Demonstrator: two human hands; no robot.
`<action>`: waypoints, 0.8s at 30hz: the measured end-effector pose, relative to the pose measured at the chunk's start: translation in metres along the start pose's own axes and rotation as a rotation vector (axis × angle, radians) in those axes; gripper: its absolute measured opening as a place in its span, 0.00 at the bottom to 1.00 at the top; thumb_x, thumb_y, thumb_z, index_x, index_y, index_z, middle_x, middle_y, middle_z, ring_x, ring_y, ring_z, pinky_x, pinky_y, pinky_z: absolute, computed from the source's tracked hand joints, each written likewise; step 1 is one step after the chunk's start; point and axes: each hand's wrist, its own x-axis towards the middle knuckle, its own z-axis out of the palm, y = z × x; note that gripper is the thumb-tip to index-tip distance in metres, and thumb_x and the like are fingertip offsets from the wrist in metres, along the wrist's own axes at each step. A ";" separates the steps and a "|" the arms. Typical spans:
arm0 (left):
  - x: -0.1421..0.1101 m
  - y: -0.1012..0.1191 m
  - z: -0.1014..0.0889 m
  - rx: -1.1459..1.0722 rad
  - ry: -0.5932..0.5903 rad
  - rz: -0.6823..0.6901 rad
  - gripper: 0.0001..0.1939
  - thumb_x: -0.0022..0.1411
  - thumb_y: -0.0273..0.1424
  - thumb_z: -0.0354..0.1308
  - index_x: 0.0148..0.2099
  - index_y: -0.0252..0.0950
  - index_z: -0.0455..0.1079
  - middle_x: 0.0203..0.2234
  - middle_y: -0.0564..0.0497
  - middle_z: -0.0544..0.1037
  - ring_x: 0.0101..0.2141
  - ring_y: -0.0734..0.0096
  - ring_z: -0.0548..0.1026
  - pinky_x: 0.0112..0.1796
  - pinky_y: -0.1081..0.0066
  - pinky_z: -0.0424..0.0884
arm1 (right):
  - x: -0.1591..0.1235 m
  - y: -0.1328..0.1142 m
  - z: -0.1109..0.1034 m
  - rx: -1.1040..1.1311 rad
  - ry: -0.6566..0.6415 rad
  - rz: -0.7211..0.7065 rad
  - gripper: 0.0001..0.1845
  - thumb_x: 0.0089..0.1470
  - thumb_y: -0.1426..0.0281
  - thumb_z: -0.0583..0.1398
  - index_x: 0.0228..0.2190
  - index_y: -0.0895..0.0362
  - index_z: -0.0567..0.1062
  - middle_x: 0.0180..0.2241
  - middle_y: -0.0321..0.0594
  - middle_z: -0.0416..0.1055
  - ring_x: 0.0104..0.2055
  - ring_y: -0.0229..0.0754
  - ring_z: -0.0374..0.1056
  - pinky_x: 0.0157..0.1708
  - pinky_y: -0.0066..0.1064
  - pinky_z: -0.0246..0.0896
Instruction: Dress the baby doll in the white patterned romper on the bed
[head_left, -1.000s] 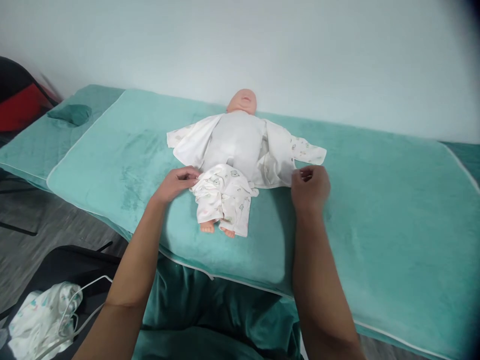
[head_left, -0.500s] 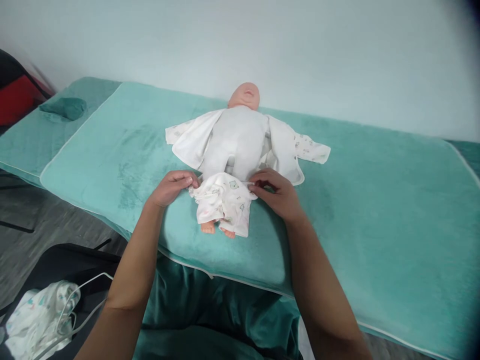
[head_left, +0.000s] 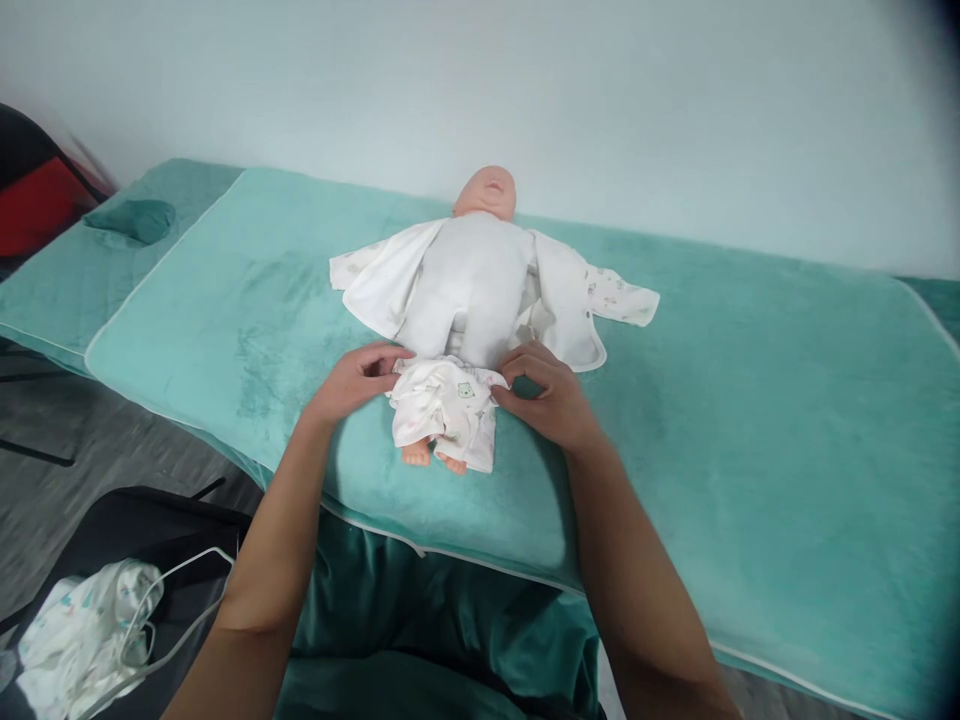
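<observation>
Covering the bed (head_left: 750, 430), green cloth, doll (head_left: 480, 265) lying on it, open white shirt (head_left: 566, 290) beneath its body, patterned pants (head_left: 450, 405) around its lower legs, left hand (head_left: 360, 380) and right hand (head_left: 546, 392) pinching opposite sides of the waistband, fingers nearly closed.

Bare forearms (head_left: 279, 520) narrowing toward the wrists (head_left: 322, 412), bare hands (head_left: 547, 395) with slender fingers (head_left: 517, 405).

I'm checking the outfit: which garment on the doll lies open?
The jacket beneath the doll, sleeves outspread; the pants are bunched near its feet.
</observation>
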 end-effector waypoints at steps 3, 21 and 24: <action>0.003 -0.002 -0.001 0.066 -0.012 0.092 0.12 0.58 0.39 0.70 0.43 0.41 0.82 0.42 0.48 0.73 0.37 0.70 0.70 0.36 0.70 0.65 | -0.001 0.004 0.006 0.003 0.089 -0.071 0.11 0.57 0.70 0.65 0.27 0.52 0.67 0.31 0.36 0.70 0.34 0.41 0.67 0.35 0.36 0.62; 0.003 -0.002 0.009 0.195 0.046 0.065 0.16 0.69 0.43 0.55 0.38 0.35 0.75 0.32 0.51 0.75 0.35 0.70 0.71 0.38 0.70 0.65 | 0.004 0.017 0.020 -0.084 0.431 0.454 0.07 0.50 0.72 0.61 0.33 0.52 0.67 0.25 0.29 0.64 0.26 0.36 0.60 0.30 0.32 0.57; 0.002 -0.003 0.007 0.134 -0.036 0.013 0.12 0.65 0.40 0.61 0.41 0.36 0.75 0.31 0.52 0.75 0.33 0.71 0.70 0.35 0.71 0.64 | 0.004 0.018 0.019 -0.048 0.388 0.435 0.06 0.52 0.71 0.61 0.34 0.52 0.70 0.25 0.29 0.65 0.26 0.36 0.61 0.31 0.32 0.59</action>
